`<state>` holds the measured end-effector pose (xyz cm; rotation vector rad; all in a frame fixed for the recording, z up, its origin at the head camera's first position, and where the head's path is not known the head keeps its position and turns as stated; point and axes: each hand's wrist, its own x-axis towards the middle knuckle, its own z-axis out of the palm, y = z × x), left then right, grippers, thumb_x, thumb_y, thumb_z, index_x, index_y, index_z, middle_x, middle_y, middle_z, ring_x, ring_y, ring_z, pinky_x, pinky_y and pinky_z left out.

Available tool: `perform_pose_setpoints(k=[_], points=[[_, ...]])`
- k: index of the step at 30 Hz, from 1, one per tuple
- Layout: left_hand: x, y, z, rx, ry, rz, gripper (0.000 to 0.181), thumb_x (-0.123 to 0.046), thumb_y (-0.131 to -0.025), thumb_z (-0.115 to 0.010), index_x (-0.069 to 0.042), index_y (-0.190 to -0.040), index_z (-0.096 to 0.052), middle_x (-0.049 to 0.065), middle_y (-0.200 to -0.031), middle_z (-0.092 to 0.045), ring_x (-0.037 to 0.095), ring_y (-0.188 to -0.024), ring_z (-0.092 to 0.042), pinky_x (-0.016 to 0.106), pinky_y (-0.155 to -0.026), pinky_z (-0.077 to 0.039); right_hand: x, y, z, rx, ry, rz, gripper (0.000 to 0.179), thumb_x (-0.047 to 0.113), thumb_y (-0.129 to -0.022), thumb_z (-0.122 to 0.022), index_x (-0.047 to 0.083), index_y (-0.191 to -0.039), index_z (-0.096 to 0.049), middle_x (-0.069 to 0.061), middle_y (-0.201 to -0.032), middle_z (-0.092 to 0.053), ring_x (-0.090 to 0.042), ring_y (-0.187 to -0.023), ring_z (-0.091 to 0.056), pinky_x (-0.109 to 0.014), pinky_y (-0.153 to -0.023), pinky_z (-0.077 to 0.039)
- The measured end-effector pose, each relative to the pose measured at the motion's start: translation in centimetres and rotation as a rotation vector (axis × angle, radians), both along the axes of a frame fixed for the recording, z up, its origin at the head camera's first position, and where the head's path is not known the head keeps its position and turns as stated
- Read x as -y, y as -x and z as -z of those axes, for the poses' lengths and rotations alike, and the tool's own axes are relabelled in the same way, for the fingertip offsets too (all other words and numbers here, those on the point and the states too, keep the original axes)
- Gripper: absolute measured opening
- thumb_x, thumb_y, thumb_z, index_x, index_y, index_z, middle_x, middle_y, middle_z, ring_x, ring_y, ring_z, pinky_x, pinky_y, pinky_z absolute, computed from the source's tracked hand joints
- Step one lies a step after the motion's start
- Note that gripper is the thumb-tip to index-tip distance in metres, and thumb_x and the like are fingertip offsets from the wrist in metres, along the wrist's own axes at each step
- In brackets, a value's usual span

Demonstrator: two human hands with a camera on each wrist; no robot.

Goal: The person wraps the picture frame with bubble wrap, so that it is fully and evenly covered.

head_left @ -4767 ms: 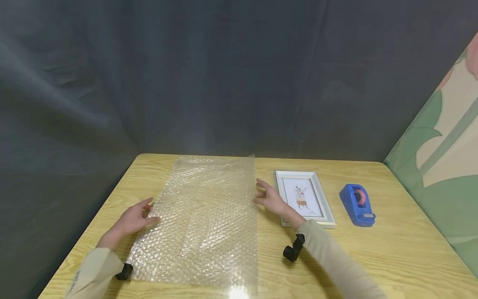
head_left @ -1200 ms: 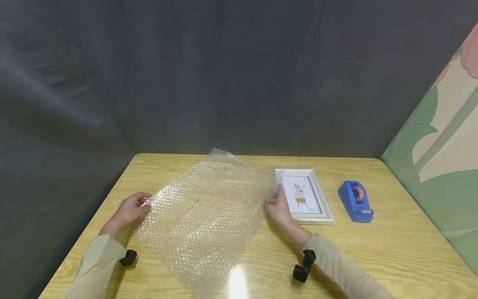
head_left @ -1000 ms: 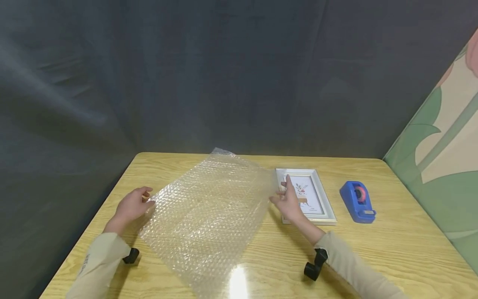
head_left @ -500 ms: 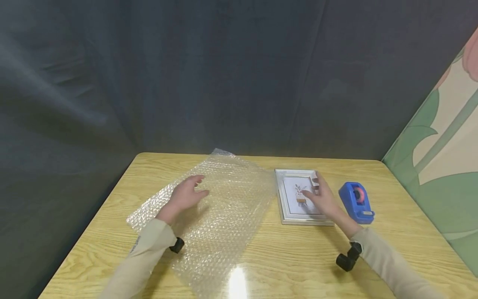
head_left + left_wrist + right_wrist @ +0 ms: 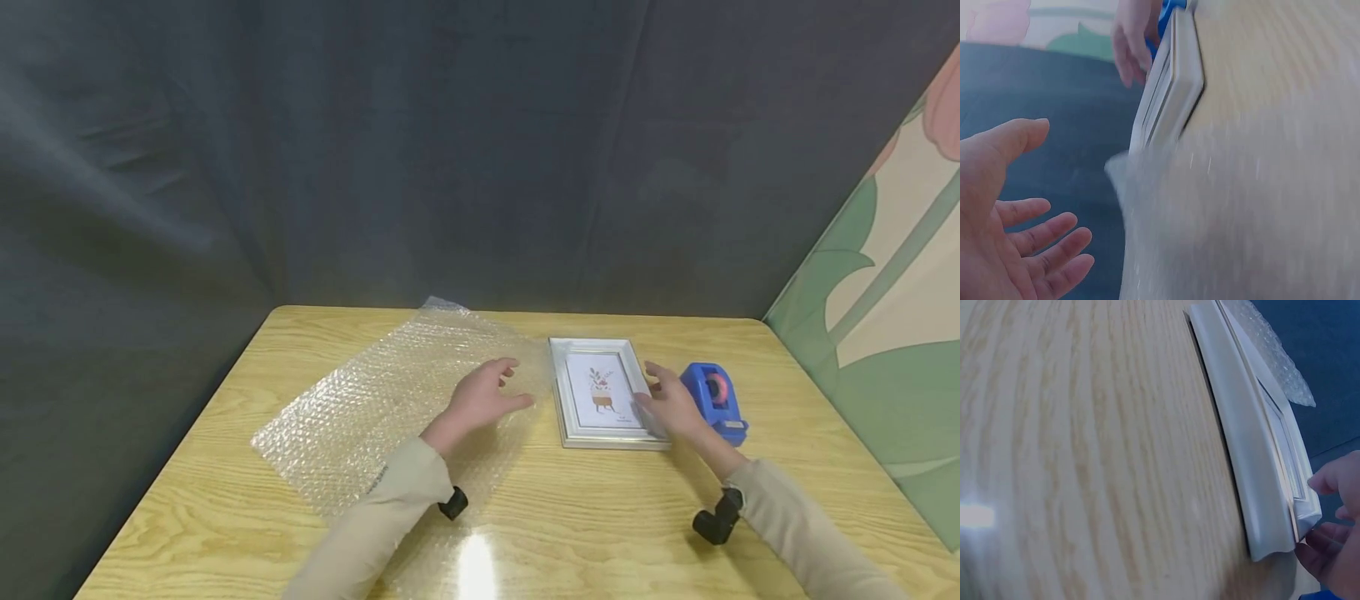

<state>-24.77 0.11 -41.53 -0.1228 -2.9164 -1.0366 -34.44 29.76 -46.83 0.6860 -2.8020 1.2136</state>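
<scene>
My left hand [image 5: 483, 396] hovers over the bubble wrap [image 5: 360, 400], thumb and fingers spread with nothing between them. The left wrist view shows the same relaxed hand [image 5: 1016, 219] beside the wrap's blurred edge [image 5: 1229, 231]. A white picture frame [image 5: 558, 400] with a plant print lies face up right of the wrap, whose corner overlaps its left side. At the frame's right edge is my right hand [image 5: 675, 408], thumb over the border and fingers along the outer side. In the right wrist view, thumb and fingers stand around the frame's corner [image 5: 1307, 515], without a clear grip.
A blue tape dispenser [image 5: 720, 400] with a pink roll stands just right of my right hand, partly hidden by it. The wooden table [image 5: 585, 533] ends at a dark curtain [image 5: 450, 167] behind; a floral panel [image 5: 900, 333] is at right.
The bubble wrap was turned diagonally and let go. My left hand has moved right across it towards the picture frame. My right hand has crossed over the frame to its right edge.
</scene>
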Motion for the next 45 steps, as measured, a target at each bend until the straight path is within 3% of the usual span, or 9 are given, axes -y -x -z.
perform_pose_setpoints(k=[6, 18, 27, 34, 40, 45], points=[[-3.1, -0.1, 0.4, 0.011, 0.007, 0.016, 0.066, -0.042, -0.075, -0.070, -0.012, -0.130, -0.049, 0.004, -0.119, -0.058, 0.018, -0.099, -0.058, 0.030, -0.078, -0.049, -0.2, -0.4, 0.7, -0.064, 0.009, 0.040, 0.039, -0.007, -0.080, -0.052, -0.018, -0.117, -0.046, -0.039, -0.111, -0.049, -0.045, -0.090, -0.057, -0.051, -0.077, -0.049], [-5.9, -0.4, 1.9, 0.024, -0.022, 0.054, 0.062, -0.041, -0.073, -0.072, -0.010, -0.124, -0.054, 0.004, -0.112, -0.060, 0.017, -0.094, -0.060, 0.023, -0.071, -0.048, -0.7, -0.6, 1.7, -0.071, 0.027, 0.078, 0.037, -0.004, -0.084, -0.050, -0.018, -0.118, -0.046, -0.037, -0.111, -0.051, -0.044, -0.092, -0.056, -0.052, -0.080, -0.047], [-7.9, -1.1, 3.6, 0.062, 0.077, 0.009, 0.071, -0.047, -0.071, -0.072, -0.008, -0.126, -0.051, 0.006, -0.119, -0.056, 0.020, -0.105, -0.055, 0.030, -0.084, -0.047, -1.0, -2.8, 1.6, -0.067, 0.058, 0.088, 0.036, -0.006, -0.084, -0.050, -0.019, -0.118, -0.047, -0.037, -0.106, -0.054, -0.044, -0.093, -0.056, -0.052, -0.081, -0.047], [-8.6, -1.6, 4.1, 0.098, 0.081, -0.026, 0.071, -0.043, -0.075, -0.070, -0.007, -0.131, -0.046, 0.008, -0.124, -0.052, 0.023, -0.108, -0.053, 0.034, -0.086, -0.047, -1.4, -4.4, 1.6, -0.074, 0.056, 0.079, 0.036, -0.009, -0.082, -0.051, -0.020, -0.117, -0.047, -0.035, -0.102, -0.055, -0.043, -0.092, -0.056, -0.050, -0.080, -0.048], [-8.9, -1.8, 4.6, 0.068, 0.081, -0.012, 0.065, -0.033, -0.071, -0.076, -0.009, -0.126, -0.051, 0.005, -0.112, -0.056, 0.019, -0.095, -0.057, 0.028, -0.078, -0.049, -2.0, -5.6, 1.6, -0.044, 0.065, 0.073, 0.037, -0.011, -0.083, -0.051, -0.020, -0.118, -0.045, -0.038, -0.109, -0.052, -0.044, -0.093, -0.056, -0.051, -0.081, -0.047], [-9.0, -1.8, 4.8, 0.083, 0.039, -0.010, 0.072, -0.032, -0.068, -0.078, -0.010, -0.129, -0.048, 0.006, -0.116, -0.054, 0.020, -0.098, -0.056, 0.029, -0.082, -0.048, -2.3, -6.3, 1.4, -0.015, 0.052, 0.086, 0.037, -0.009, -0.083, -0.052, -0.019, -0.118, -0.046, -0.036, -0.109, -0.053, -0.042, -0.094, -0.056, -0.049, -0.081, -0.048]])
